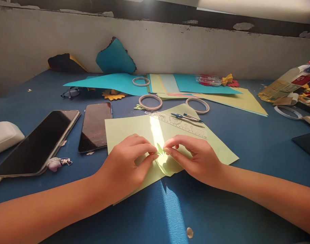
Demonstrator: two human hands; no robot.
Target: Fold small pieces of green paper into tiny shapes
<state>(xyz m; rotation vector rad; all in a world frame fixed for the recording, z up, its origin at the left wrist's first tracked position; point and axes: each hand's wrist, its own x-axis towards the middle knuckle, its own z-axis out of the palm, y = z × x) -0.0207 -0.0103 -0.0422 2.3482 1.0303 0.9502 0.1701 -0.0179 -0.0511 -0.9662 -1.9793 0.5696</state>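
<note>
My left hand (130, 157) and my right hand (195, 154) meet over a pale green paper sheet (129, 127). Between them is a small folded piece of green paper (161, 151), lit by a strip of sunlight. Thumb and forefinger of my left hand pinch its left side, while those of my right hand pinch the opposite side. Glare blurs the folds. Just beyond my hands, a clear plastic ruler (179, 124) lies on the sheet, with a blue drawing compass (187, 118) across it.
Two phones (40, 142) (96, 125) and a white case (6, 135) lie at left. Behind the sheet are tape rolls (150, 102) (197, 105) and blue paper (111, 83). An oil bottle (288, 83) leans at far right. Near the front edge lies a small round object (189, 232).
</note>
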